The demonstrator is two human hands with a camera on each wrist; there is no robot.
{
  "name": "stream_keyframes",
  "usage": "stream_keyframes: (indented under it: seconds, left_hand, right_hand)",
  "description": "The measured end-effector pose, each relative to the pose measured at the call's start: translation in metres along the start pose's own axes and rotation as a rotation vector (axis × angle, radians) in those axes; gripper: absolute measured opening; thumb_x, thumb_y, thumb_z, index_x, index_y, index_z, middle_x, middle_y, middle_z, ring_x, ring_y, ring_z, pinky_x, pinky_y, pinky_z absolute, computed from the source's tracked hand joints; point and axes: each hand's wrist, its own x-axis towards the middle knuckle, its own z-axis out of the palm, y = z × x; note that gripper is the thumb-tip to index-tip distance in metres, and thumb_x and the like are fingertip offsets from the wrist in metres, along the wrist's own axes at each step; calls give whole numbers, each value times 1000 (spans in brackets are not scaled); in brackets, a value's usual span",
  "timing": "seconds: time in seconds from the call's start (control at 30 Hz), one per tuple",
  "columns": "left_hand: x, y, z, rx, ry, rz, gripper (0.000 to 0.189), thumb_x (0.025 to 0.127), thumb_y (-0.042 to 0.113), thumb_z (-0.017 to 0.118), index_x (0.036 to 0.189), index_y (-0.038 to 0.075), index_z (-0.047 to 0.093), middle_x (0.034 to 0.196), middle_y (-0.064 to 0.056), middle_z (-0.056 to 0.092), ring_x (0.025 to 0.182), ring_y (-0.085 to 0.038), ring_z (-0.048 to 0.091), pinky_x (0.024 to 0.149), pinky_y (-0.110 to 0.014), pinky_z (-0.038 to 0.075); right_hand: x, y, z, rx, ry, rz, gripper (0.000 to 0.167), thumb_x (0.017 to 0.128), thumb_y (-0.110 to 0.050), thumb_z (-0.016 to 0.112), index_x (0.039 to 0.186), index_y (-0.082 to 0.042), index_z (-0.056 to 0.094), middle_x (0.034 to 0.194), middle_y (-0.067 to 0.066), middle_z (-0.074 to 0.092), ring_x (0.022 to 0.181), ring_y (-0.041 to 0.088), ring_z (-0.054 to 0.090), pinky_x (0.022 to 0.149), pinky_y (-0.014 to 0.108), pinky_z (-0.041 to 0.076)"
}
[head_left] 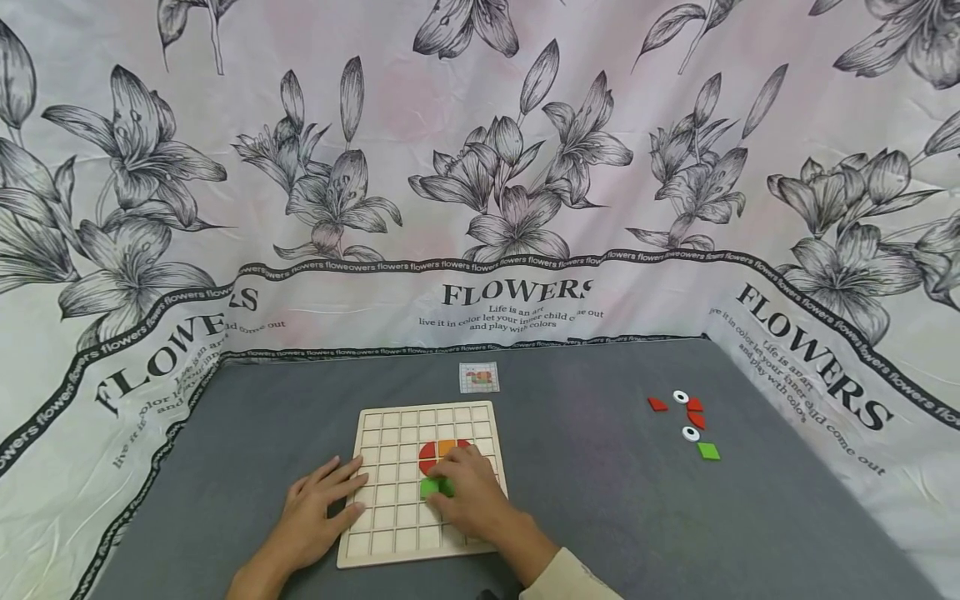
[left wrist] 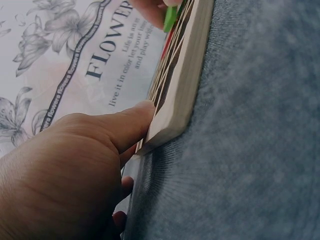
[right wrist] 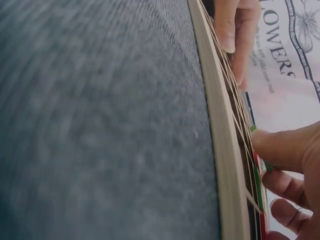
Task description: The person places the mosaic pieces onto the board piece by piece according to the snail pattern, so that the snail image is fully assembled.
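Observation:
A square wooden grid board [head_left: 386, 517] lies on the grey table. My left hand [head_left: 311, 512] rests at its left edge, fingers extended over the border and thumb [left wrist: 132, 125] on the near part. Over the board's middle, my right hand [head_left: 472, 492] pinches a green piece [left wrist: 170, 19] between thumb and finger; it looks tilted in the left wrist view. A green square tile [head_left: 428, 487] shows beside the right thumb. Just above sit red curved tiles [head_left: 427, 451] and an orange tile [head_left: 447, 447] in the grid cells. The right hand hides part of this group.
A small picture card [head_left: 478, 377] with a coloured figure on a grid lies behind the board. To the right are red pieces [head_left: 657, 404], white round pieces with black centres [head_left: 691, 434] and a green tile [head_left: 708, 451]. A flower-printed curtain [head_left: 517, 308] borders the table.

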Motion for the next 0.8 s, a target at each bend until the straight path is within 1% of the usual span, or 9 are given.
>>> stream_keyframes:
  seconds: [0.2,0.33,0.43,0.53,0.63,0.73,0.8]
  left_hand:
    - [0,-1,-1,11,-7,-11,43,90,25,71,129,9,65,145,-5,46,136,-39,30,101,-63,14]
    - [0,-1,-1,10,-17,-26,43,90,25,71,129,9,64,145,-5,46,136,-39,30,101,-63,13]
    - [0,-1,-1,9,-23,-36,44,89,26,71,129,10,65,145,-4,46,137,-38,30,101,-63,13]
    - [0,0,-1,10,-25,-39,44,89,26,71,129,10,65,145,-4,46,137,-37,30,101,-63,13]
    - [0,-1,0,7,-25,-30,44,90,27,71,130,10,65,145,-4,46,137,-38,30,101,-63,14]
    - [0,-1,0,10,-22,-23,44,90,28,70,130,10,64,145,-4,45,137,-38,30,100,-64,14]
    - [0,-1,0,12,-14,-22,44,90,27,71,130,10,64,145,-4,46,136,-38,30,100,-64,14]
  right_hand:
    - [2,-1,3,-34,-16,-9,21,80,-20,76,100,-14,75,96,-5,58,90,14,48,74,33,41]
    - [1,-1,2,-28,-16,-15,23,79,-19,77,101,-14,75,95,-5,58,90,13,48,76,33,42]
    - [-1,0,-3,-2,4,-26,25,79,-17,76,104,-13,75,94,-4,58,88,13,48,76,33,43]
    - [-4,2,-14,68,30,-34,27,80,-13,76,106,-9,74,95,-2,59,87,13,48,73,31,43]
    - [-8,5,-31,135,47,-43,27,81,-10,76,108,-5,72,95,3,59,87,17,48,71,32,44]
    - [-11,9,-53,154,48,-19,29,82,-9,76,111,-6,72,98,3,58,91,19,49,74,36,46]
    - [-14,14,-67,146,43,16,30,83,-10,76,113,-7,71,101,1,58,95,18,49,77,39,47]
